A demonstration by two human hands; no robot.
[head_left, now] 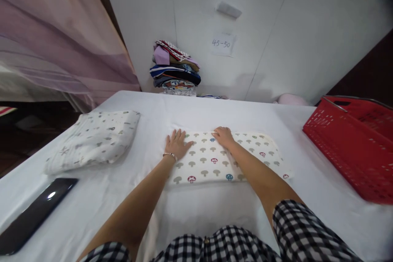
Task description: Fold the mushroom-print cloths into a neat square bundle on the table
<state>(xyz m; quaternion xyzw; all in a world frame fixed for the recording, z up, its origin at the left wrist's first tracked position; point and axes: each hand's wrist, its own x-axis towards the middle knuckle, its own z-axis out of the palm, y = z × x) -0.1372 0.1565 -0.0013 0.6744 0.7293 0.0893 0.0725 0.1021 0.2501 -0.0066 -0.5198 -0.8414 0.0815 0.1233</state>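
A white cloth printed with mushrooms (202, 159) lies folded in a long flat rectangle in front of me. My left hand (177, 145) rests flat on its left end, fingers spread, a bracelet at the wrist. Near the middle of the cloth's far edge is my right hand (224, 136), its fingers bent and together against the fabric; whether they pinch it is too small to tell.
Another folded printed cloth (101, 139) lies at the left of the white-covered table (239, 116), with a dark glossy object (33, 217) nearer me. At right stands a red basket (346, 147). Folded clothes (176, 69) are stacked beyond the far edge, by a white cabinet.
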